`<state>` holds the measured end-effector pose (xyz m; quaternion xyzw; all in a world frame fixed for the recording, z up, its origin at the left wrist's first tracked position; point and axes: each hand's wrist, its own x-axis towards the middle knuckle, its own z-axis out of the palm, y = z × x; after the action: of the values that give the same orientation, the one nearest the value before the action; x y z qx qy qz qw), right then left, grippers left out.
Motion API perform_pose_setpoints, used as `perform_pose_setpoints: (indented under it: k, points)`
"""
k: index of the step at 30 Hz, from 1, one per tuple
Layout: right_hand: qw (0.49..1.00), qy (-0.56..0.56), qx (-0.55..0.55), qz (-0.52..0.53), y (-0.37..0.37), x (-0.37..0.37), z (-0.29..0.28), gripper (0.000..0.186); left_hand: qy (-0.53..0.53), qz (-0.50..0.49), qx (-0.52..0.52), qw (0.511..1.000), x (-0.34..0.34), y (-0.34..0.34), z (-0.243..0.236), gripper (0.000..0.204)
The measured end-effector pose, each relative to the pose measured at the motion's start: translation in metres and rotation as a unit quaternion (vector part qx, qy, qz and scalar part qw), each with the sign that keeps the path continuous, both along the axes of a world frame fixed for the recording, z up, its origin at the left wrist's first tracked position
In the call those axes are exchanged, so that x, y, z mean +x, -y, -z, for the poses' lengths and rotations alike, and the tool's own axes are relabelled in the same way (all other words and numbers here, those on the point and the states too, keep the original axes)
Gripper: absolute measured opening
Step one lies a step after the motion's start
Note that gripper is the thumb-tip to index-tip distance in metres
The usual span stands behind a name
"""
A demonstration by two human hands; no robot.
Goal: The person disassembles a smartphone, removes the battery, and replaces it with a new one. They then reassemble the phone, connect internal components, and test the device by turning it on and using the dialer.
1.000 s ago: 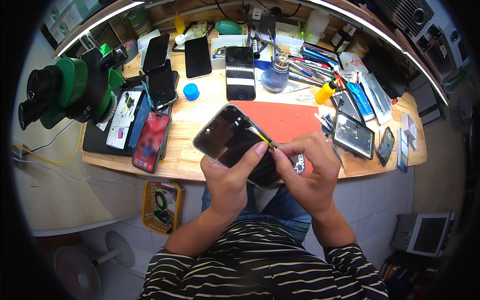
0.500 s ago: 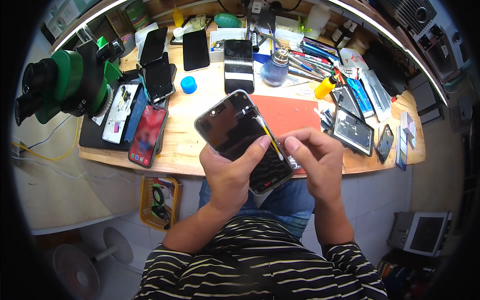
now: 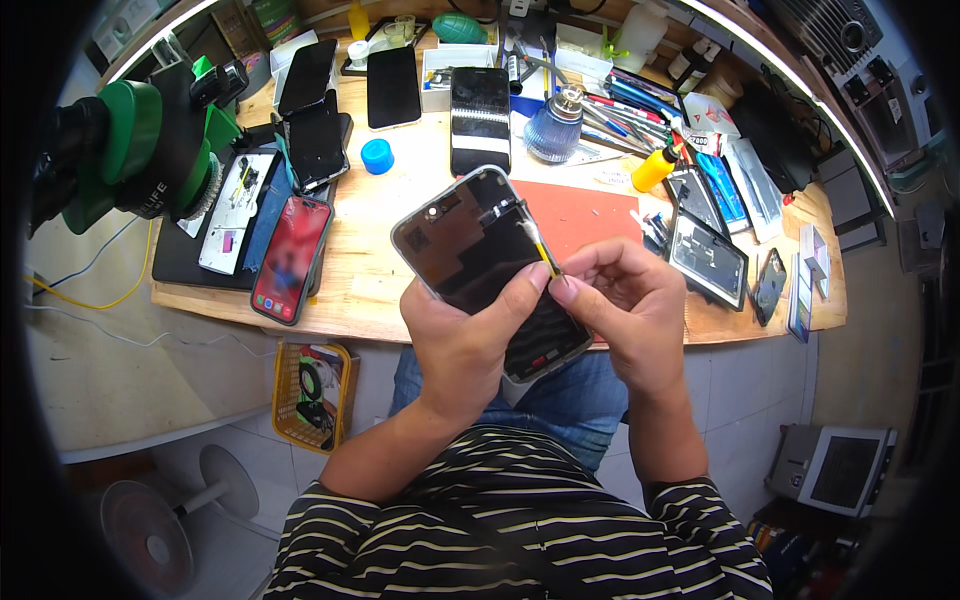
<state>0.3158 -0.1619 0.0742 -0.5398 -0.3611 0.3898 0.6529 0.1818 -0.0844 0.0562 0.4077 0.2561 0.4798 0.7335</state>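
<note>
My left hand [image 3: 455, 325] grips a phone screen assembly [image 3: 465, 235], tilted, its dark back and ribbon cable facing up and a pale frame around it. Along its right edge lies a cotton swab [image 3: 540, 245] with a yellow stick, and my left thumb rests beside it. My right hand [image 3: 630, 310] is closed in a pinch over the lower part of the swab at that edge. Its thumb and fingers hide the swab's lower end.
A red-brown mat [image 3: 585, 215] lies beyond my hands. Phones, including one with a lit red screen [image 3: 290, 255], sit to the left by a green microscope [image 3: 130, 140]. A blue cap [image 3: 377, 156], glass bottle [image 3: 555, 130], yellow bottle [image 3: 655, 168] and opened phone frame [image 3: 707, 258] surround the mat.
My right hand has moved left against the screen's edge and now covers the swab's lower end. The screen has shifted slightly upward in view.
</note>
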Motion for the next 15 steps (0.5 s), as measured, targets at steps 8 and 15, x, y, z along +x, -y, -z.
perform_pose_setpoints:
  k: [8,15]
  points:
    - [0.998,0.057,0.02,0.032,0.008,-0.005,0.001,0.017,-0.024,0.036,-0.014,0.999,-0.008,0.004,-0.002,0.031]
    - [0.999,0.009,0.039,0.016,0.013,-0.006,0.005,0.019,-0.001,0.04,-0.028,0.999,-0.009,0.01,-0.002,0.031]
